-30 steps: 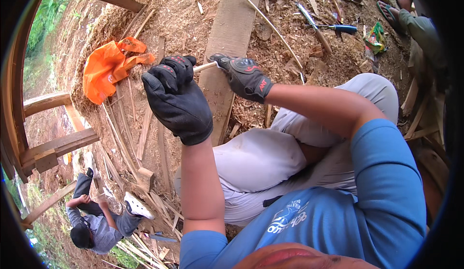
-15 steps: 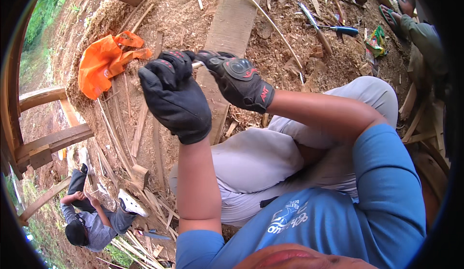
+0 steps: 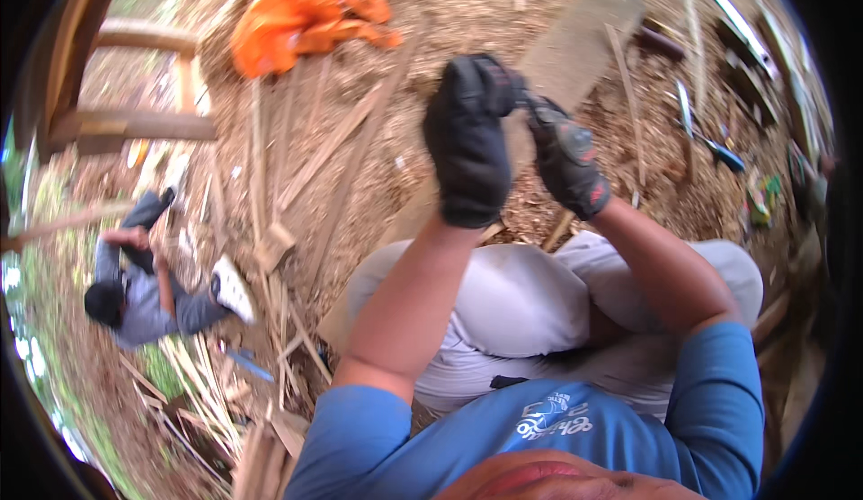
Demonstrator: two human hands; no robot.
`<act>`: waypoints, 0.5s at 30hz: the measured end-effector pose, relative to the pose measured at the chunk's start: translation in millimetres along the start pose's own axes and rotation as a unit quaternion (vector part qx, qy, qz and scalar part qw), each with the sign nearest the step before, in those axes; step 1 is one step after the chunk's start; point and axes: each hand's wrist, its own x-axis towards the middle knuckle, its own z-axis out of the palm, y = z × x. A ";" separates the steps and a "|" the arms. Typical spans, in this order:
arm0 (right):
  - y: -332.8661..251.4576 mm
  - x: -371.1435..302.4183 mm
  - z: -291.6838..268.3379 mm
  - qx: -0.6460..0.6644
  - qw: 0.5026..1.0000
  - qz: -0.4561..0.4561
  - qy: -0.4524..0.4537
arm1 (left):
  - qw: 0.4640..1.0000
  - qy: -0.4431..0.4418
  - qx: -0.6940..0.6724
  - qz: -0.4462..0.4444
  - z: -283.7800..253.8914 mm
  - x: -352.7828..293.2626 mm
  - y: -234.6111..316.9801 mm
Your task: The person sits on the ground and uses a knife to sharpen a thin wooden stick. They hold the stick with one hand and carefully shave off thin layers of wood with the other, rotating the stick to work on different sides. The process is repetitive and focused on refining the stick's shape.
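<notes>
My left hand (image 3: 469,145), in a black work glove, is closed in a fist with its back toward me. My right hand (image 3: 569,156), in a black glove with a hard knuckle guard and red marks, has its fingers pressed together. Their fingertips meet in front of my crossed legs, above the wood-chip ground. Whatever they pinch between them is hidden by the gloves and blurred. Beyond the hands a wide flat plank (image 3: 584,37) lies on the ground.
An orange plastic bag (image 3: 292,28) lies at the far left. To the right are a tool with a blue handle (image 3: 726,156) and a dark cylinder (image 3: 661,43). Wood strips (image 3: 333,149) litter the left side. Another person (image 3: 148,293) sits at the left, near a wooden frame (image 3: 135,127).
The view has swung, so the surroundings appear turned and shifted. Both gloved hands now appear farther right in the picture, still together at the fingertips. The picture has become blurrier.
</notes>
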 end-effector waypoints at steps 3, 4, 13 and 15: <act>14.2 -14.1 0.2 -0.012 0.976 0.194 -0.099 | 0.941 -0.009 0.272 0.202 -7.8 8.5 -19.5; 8.3 -15.7 3.8 0.023 0.987 0.142 -0.071 | 0.912 0.003 0.329 0.246 -12.5 9.1 -23.4; 13.7 -37.7 0.8 0.055 0.991 0.082 -0.095 | 0.989 0.068 0.097 0.092 0.2 -25.2 -49.6; 41.9 -39.2 6.5 -0.009 0.986 0.099 -0.134 | 0.993 0.057 0.074 0.077 5.3 -24.1 -63.0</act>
